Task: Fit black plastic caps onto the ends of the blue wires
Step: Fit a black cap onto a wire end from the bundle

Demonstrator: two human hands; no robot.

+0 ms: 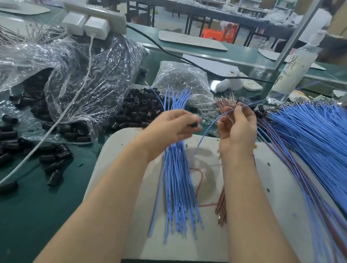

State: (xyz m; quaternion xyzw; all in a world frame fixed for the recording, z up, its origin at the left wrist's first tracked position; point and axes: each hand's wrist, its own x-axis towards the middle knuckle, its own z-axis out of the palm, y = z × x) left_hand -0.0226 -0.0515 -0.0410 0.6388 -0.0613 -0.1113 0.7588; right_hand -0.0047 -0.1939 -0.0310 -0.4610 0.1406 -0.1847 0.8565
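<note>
**Held apart, not yet joined**

The left hand (168, 129) curls round a bundle of thin blue insulated wires (176, 190), hiding its middle. Its motion-blurred fingertips pinch a small black plastic cap (194, 125) whose shape is hard to make out. At three o'clock of the cap, near but not touching it, the right hand (237, 129) pinches a single blue wire (248, 105) between thumb and fingers. At ten o'clock, a heap of glossy tubular black caps (138, 110) spills from a crinkled clear plastic bag (72, 68). At three o'clock, the frame edge cuts off a dense blue wire sheaf (316, 136).
</note>
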